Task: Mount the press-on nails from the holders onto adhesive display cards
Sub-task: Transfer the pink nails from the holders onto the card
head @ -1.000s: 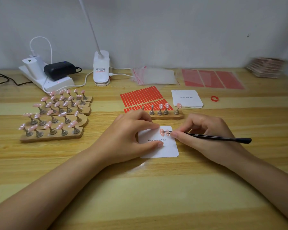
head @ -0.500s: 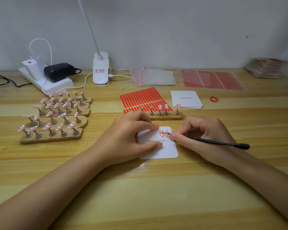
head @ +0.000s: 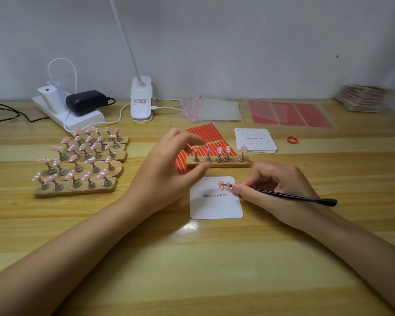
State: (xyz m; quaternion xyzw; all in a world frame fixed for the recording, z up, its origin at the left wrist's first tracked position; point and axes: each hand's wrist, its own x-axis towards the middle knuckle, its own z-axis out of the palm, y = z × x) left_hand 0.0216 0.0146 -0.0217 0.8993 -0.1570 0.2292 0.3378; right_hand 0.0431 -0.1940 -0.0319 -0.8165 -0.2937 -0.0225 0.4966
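We see the white display card [head: 216,201] lying flat on the wooden table [head: 192,258] with two pink nails [head: 221,184] at its top edge, where the right hand [head: 276,190] pinches a black tool [head: 290,196] whose tip touches them. Just behind stands a wooden holder [head: 218,164] carrying three nails, and the left hand [head: 169,167] hovers before it, fingers loosely apart, holding nothing. Red adhesive strips [head: 205,135], spare cards [head: 254,140], more loaded holders [head: 82,160] on the left, a lamp base [head: 141,99] and a power strip [head: 78,115] lie beyond.

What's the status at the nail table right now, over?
Left hand open, lifted by the holder. Right hand grips the tool, tip at two nails on the card. Nothing blocking.
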